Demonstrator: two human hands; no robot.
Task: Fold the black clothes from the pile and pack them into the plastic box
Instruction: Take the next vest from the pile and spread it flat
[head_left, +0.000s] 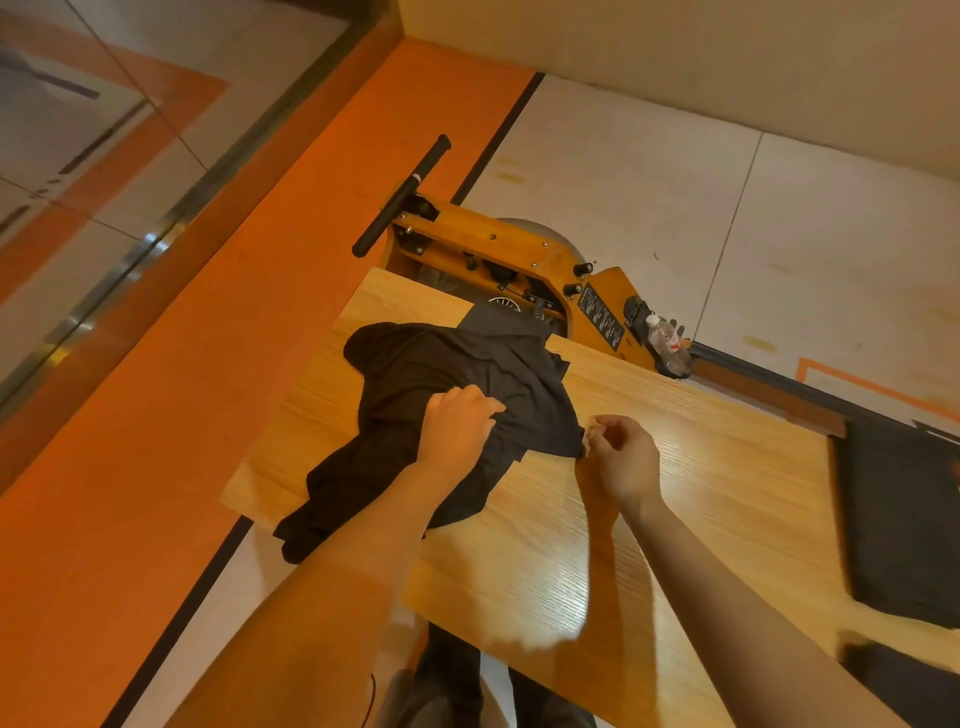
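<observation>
Clothes: one crumpled black pile (457, 395) lies at the wooden table's (675, 467) far left end. Left hand (457, 426) grips a bunch of its fabric, fingers curled; right hand (621, 457) pinches the pile's right corner. One folded dark garment (904, 519) lies at the right edge.

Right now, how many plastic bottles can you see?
1. A clear plastic bottle sits in a holder on the wooden exercise machine on the floor beyond the table's far edge. Others may be hidden behind the table.

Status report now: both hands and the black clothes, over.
Left hand grips black clothes pile on wooden table. Right hand pinches its near corner. Nothing blocking; plastic box not in view.
</observation>
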